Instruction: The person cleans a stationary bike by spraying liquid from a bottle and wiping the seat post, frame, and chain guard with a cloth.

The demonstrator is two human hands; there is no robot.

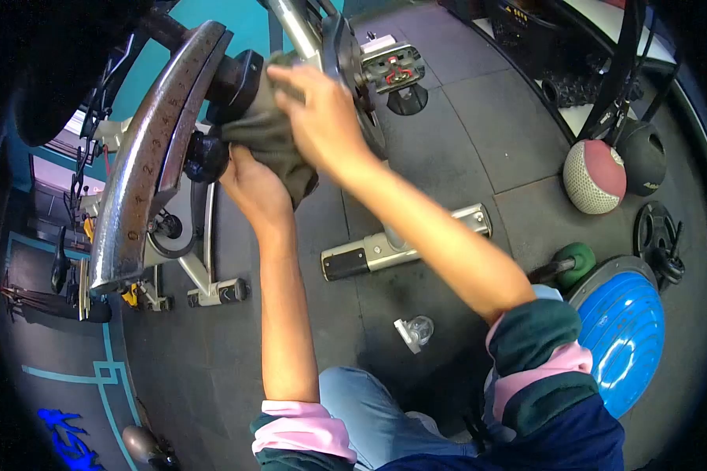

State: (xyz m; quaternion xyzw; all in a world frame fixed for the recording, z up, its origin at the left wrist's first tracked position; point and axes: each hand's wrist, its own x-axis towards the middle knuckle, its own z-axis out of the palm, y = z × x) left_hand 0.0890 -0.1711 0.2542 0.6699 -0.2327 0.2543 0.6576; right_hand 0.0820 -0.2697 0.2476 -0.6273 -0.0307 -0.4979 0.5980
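Observation:
A dark olive-grey cloth [263,133] is bunched around a part of an exercise bike, below a black clamp housing [239,82]. My right hand [322,118] presses on the cloth from the right with bent fingers, a little blurred. On the near side, my left hand [255,188] holds the cloth's lower part, its fingers partly hidden beside a black knob [206,157]. Left of both hands runs the bike's worn metal slide bar [153,149], marked with numbers. A bike pedal [394,69] shows beyond my right hand.
A bike foot [408,242] lies across the floor tiles below my forearm. A clear container with a white top [415,334] stands near my legs. At right are a blue balance dome [624,337], a pink-and-grey ball [595,177], a green-ended weight [576,263] and weight plates [657,235].

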